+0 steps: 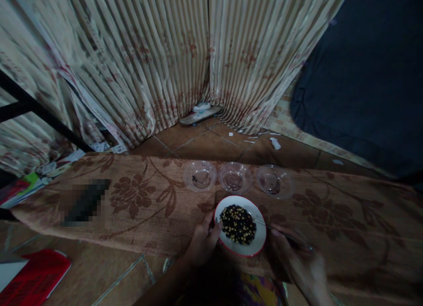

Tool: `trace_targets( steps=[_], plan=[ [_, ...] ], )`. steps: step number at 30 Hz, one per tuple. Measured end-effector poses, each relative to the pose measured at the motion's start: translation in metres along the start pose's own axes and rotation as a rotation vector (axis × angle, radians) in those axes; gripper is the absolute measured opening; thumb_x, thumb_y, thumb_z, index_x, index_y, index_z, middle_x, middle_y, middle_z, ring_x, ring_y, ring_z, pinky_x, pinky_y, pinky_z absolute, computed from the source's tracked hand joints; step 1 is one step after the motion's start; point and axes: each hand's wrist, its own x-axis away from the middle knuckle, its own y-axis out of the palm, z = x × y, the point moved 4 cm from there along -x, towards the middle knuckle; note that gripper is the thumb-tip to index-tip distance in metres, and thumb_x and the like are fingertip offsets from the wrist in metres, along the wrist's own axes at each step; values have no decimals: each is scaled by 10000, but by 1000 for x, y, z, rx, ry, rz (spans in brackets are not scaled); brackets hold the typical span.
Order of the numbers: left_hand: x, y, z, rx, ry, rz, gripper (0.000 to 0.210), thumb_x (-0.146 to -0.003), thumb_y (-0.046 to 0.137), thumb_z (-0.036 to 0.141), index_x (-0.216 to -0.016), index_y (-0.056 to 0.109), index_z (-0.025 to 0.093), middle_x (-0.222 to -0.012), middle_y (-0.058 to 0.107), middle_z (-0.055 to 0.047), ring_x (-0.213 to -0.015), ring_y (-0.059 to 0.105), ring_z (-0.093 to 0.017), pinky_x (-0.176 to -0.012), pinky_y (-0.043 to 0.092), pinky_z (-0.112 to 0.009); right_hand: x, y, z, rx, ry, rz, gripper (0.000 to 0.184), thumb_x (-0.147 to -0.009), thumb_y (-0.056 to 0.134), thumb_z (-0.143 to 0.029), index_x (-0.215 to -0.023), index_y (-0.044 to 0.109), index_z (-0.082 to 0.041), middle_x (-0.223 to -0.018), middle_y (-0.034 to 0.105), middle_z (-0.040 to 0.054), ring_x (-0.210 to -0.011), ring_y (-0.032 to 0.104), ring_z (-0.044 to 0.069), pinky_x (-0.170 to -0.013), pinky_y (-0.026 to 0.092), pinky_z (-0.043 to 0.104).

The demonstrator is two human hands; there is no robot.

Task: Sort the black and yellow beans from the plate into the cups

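A white plate [261, 235] with a red rim sits near the front edge of the cloth-covered table. Mixed dark and pale yellow beans or seeds [238, 224] are heaped on it. My left hand [205, 237] grips the plate's left rim, thumb on top. In my right hand [297, 253] is a metal fork [264, 223], its tines over the plate's right side, at the edge of the heap. Behind the plate stand three clear plastic bowls in a row: a left bowl [211, 176] with a few dark bits inside, a middle bowl [234, 190] and a right bowl [284, 187].
A brown flowered cloth [165, 226] covers the long table. A blurred dark object [86, 203] lies at its left. Beyond are striped curtains [165, 55], a skateboard [200, 116] on the tiled floor and a large dark cover [363, 77]. Something red [42, 275] is at lower left.
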Motion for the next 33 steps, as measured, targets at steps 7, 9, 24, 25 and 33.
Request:
trace_targets(
  steps=[7, 9, 24, 25, 33],
  plan=[
    [0, 1, -6, -17, 1, 14, 417, -909, 479, 373, -1281, 508, 185, -887, 684, -28, -823, 627, -184, -759, 497, -272, -7, 5, -13, -101, -29, 54, 299, -730, 696, -447, -877, 746, -192, -974, 739, 101, -908, 683, 255, -772, 551, 362],
    [-1, 0, -5, -19, 6, 11, 412, -910, 477, 381, -1270, 518, 185, -884, 688, -27, -819, 627, -183, -757, 498, -271, -10, 8, -18, -123, -31, 73, 305, -714, 705, -457, -859, 750, -192, -945, 745, 99, -877, 687, 256, -748, 553, 365],
    [0, 1, -4, 33, 47, 22, 389, -913, 489, 359, -1263, 539, 196, -988, 705, -34, -844, 634, -183, -769, 500, -274, -42, 23, -50, -179, -136, 142, 215, -735, 704, -375, -822, 741, -182, -911, 737, 88, -871, 679, 236, -816, 530, 392],
    [0, 1, -3, 41, 49, 15, 389, -913, 488, 357, -1263, 538, 194, -1008, 705, -38, -853, 636, -185, -774, 502, -276, -46, 25, -53, -180, -148, 151, 213, -734, 705, -372, -817, 740, -179, -907, 738, 89, -877, 679, 236, -835, 523, 398],
    [2, -1, 4, 69, 79, 6, 412, -918, 491, 355, -1293, 523, 186, -1149, 681, -54, -997, 630, -205, -904, 484, -306, -76, 47, -61, -175, -211, 147, 241, -778, 666, -368, -860, 741, -155, -958, 741, 102, -921, 674, 241, -901, 492, 444]
  ],
)
